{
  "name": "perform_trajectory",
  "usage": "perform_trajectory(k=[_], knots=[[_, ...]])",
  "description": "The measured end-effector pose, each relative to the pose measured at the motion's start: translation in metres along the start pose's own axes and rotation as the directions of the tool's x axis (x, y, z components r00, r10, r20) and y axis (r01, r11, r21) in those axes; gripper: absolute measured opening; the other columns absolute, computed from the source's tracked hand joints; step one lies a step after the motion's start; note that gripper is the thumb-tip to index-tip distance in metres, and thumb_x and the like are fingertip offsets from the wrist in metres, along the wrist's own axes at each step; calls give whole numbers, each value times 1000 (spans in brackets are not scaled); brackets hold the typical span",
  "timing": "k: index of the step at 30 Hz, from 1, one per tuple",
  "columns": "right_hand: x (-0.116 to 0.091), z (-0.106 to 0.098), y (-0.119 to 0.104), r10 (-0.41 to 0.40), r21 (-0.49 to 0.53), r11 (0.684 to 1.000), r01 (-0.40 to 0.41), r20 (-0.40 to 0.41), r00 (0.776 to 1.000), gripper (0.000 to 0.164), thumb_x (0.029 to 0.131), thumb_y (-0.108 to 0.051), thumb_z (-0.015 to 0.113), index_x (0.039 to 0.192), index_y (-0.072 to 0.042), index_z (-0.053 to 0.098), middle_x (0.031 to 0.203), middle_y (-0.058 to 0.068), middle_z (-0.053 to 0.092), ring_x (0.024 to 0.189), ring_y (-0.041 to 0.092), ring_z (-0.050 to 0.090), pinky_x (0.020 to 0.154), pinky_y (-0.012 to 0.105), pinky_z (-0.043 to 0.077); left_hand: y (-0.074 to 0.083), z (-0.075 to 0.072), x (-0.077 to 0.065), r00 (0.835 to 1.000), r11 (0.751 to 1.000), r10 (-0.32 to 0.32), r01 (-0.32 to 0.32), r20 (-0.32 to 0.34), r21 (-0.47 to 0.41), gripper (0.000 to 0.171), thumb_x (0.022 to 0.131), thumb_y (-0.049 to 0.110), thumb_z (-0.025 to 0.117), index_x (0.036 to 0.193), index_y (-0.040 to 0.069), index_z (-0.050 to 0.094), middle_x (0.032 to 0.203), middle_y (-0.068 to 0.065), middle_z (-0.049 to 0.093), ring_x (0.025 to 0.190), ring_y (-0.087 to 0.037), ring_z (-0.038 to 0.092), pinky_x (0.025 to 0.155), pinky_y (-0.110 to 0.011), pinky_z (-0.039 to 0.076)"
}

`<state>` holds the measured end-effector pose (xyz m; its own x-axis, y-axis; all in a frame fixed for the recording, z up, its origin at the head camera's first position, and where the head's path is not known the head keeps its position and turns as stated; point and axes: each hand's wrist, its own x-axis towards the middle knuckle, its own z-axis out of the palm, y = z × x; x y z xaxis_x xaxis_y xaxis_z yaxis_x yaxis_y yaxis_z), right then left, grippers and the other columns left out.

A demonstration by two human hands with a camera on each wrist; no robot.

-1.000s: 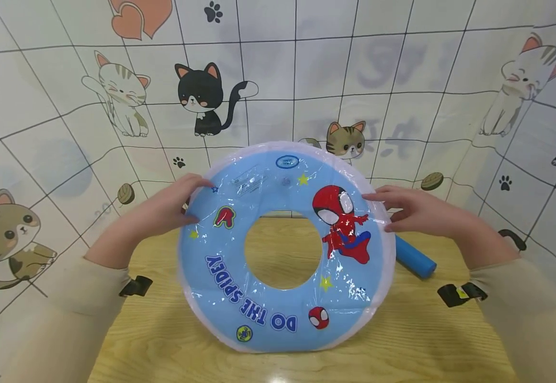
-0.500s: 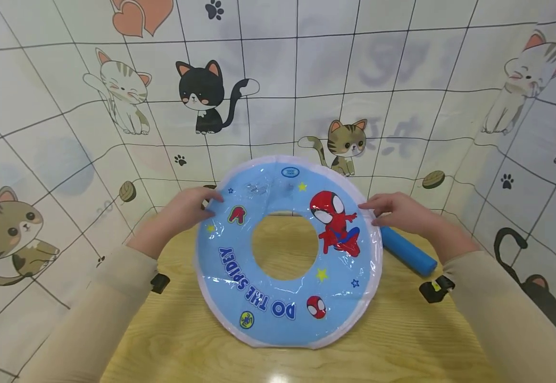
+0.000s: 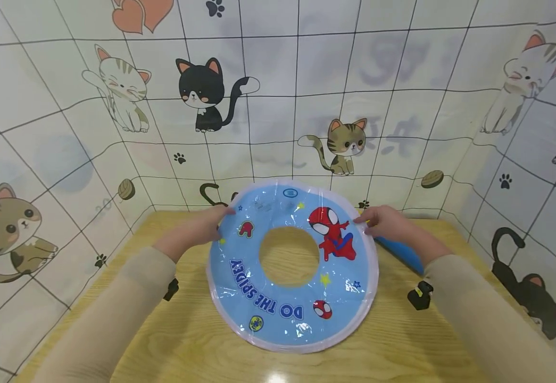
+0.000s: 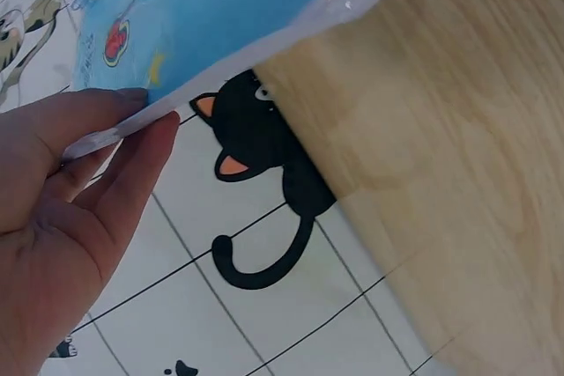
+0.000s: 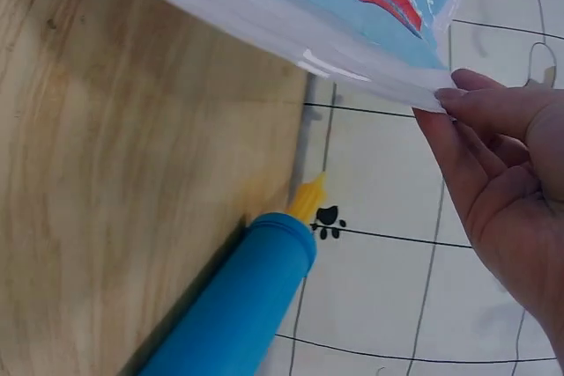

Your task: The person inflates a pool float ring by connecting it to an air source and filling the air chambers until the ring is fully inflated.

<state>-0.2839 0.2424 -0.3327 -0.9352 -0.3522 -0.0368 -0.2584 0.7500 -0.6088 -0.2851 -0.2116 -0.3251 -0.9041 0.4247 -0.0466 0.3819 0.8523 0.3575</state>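
A blue swim ring (image 3: 347, 279) with a pale rim, a red cartoon figure and upside-down lettering tilts back above the table, its lower edge nearest me. My left hand (image 3: 198, 229) pinches its upper left rim; in the left wrist view, thumb and fingers (image 4: 145, 151) lie on opposite faces of the thin film. At the upper right rim, my right hand (image 3: 392, 226) pinches the ring the same way, as the right wrist view shows with the fingertips (image 5: 449, 99) on the edge. The ring looks flat or barely filled.
Behind the right hand a blue cylinder (image 3: 404, 254) lies on the wooden table (image 3: 172, 330), partly covered by the hand and arm. A yellow nozzle (image 5: 308, 198) sticks out of its end, like a hand pump. Cat-printed sheeting (image 3: 268, 122) stands around the table's back and sides.
The ring has come down and away from me, its top edge sinking below the printed tabby cat. Both hands have moved down and inward with it, still pinching the rim.
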Motion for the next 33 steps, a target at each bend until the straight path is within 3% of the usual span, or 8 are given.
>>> perform_trajectory(k=[6, 14, 22, 27, 33], knots=[[6, 10, 18, 44, -33, 999, -43, 52, 998, 43, 85, 3, 71, 127, -4, 64, 128, 20, 52, 97, 32, 61, 76, 37, 56, -6, 13, 7, 1000, 1000, 6, -7, 20, 24, 78, 78, -14, 66, 149, 4, 36, 137, -17, 46, 114, -32, 54, 96, -44, 47], [8, 21, 30, 20, -128, 992, -4, 123, 992, 61, 79, -7, 80, 135, -6, 57, 142, 21, 42, 115, 39, 51, 85, 42, 53, -21, 34, 15, 1000, 998, 9, -10, 23, 61, 72, 81, -13, 67, 146, 2, 38, 148, -24, 35, 129, -41, 42, 101, -49, 41], [4, 30, 42, 39, -154, 988, -16, 153, 987, 66, 77, -11, 83, 137, -4, 55, 144, 22, 40, 126, 44, 40, 96, 54, 45, -28, 44, 10, 998, 996, 25, -29, 50, 87, 72, 82, -11, 71, 145, 6, 41, 139, -25, 39, 103, -33, 60, 82, -38, 54], [-2, 31, 47, 62, -169, 985, -36, 151, 987, 73, 76, -13, 84, 140, -4, 50, 147, 22, 35, 132, 48, 29, 99, 61, 38, -21, 44, 5, 999, 993, 9, -15, 53, 117, 74, 82, 3, 77, 146, 8, 40, 142, -23, 40, 120, -38, 51, 94, -47, 48], [-9, 34, 48, 65, -170, 985, -34, 176, 982, 77, 73, -23, 87, 140, -9, 51, 146, 21, 39, 131, 46, 33, 100, 62, 36, -8, 47, -3, 997, 992, -12, 3, 71, 128, 72, 83, 15, 79, 145, 11, 43, 144, -18, 41, 130, -38, 43, 102, -51, 40]])
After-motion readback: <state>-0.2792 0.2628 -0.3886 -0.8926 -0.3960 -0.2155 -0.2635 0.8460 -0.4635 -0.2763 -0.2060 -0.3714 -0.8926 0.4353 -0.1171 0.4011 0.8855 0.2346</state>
